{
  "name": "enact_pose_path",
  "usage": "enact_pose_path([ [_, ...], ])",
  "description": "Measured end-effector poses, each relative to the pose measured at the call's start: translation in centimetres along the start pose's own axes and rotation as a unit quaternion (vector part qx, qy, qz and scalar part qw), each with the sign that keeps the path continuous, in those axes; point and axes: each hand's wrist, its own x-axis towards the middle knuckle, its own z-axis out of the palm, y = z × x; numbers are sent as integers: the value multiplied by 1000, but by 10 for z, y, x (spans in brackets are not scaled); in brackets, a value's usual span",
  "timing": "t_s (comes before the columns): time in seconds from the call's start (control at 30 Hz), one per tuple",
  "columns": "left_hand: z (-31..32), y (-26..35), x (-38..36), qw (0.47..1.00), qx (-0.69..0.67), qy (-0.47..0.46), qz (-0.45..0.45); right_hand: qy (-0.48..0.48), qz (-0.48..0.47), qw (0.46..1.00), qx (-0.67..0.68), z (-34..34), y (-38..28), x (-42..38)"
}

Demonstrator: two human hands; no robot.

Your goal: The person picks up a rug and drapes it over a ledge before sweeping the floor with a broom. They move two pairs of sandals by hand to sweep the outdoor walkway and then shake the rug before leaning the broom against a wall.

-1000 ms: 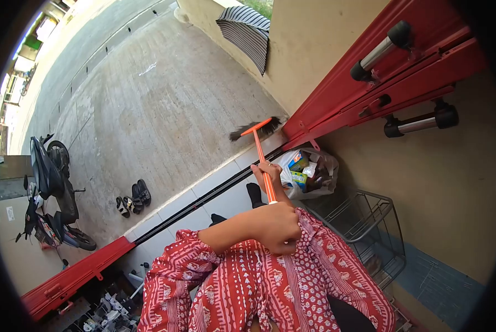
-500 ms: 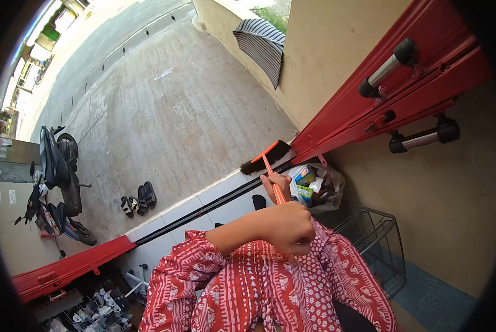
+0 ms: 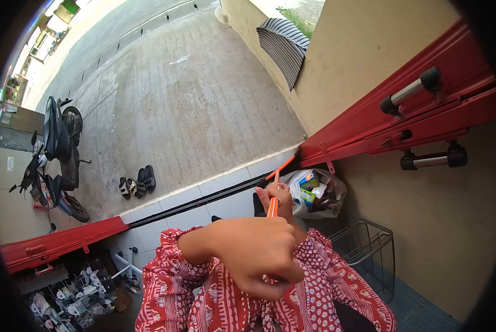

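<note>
A broom slants away from me over the doorway threshold, with an orange, white-striped handle [image 3: 273, 207] and an orange head [image 3: 282, 167]. Its dark bristles are mostly hidden and lie close to the right end of the door track. My right hand [image 3: 284, 200] grips the handle partway down. Nearer my body, my left hand [image 3: 256, 252] is closed around the upper end, which it hides. Right beside the broom head is a white plastic bag [image 3: 339, 202] holding colourful packages.
A red folding door [image 3: 358, 130] stands at the right, above a wire basket [image 3: 383, 235]. A black metal track [image 3: 203, 200] crosses the tiled threshold. Outside are sandals [image 3: 142, 181] and motorbikes [image 3: 62, 146]. Several small goods [image 3: 76, 296] hang at lower left.
The broom head has come closer to the threshold and turned, so fewer bristles show. My left hand has moved back toward my body and leftward. The camera view has shifted slightly.
</note>
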Motion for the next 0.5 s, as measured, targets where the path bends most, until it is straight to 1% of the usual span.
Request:
enact_pose_path([
  [0.07, 22, -29, -1, 997, 39, -1, -62, -18, 26, 998, -52, 10, 32, -19],
  [0.13, 55, -57, 1, 984, 108, -20, -143, -7, 35, 993, -110, 21, 68, -26],
  [0.17, 67, -73, 2, 976, 132, -36, -168, 1, 34, 994, -105, 25, 87, -25],
  [0.2, 79, -90, 1, 968, 155, -55, -191, -16, 28, 993, -111, 25, 108, -24],
  [0.27, 99, -128, -4, 961, 187, -57, -194, -19, 59, 993, -97, 28, 127, -15],
  [0.3, 108, -142, -8, 957, 207, -58, -195, -2, 42, 994, -102, 31, 133, -14],
  [0.37, 106, -138, -8, 965, 194, -42, -170, 30, 3, 993, -113, 37, 144, -8],
  [0.4, 103, -133, -9, 969, 185, -38, -157, 19, 6, 996, -86, 33, 134, 1],
  [0.43, 90, -115, -6, 980, 159, 8, -117, 8, 14, 998, -58, 24, 105, 12],
  [0.47, 70, -88, 0, 983, 122, -1, -136, -5, 24, 999, -31, 16, 79, 20],
  [0.5, 48, -60, 5, 984, 88, -9, -153, 4, 1, 1000, 29, 13, 65, 26],
])
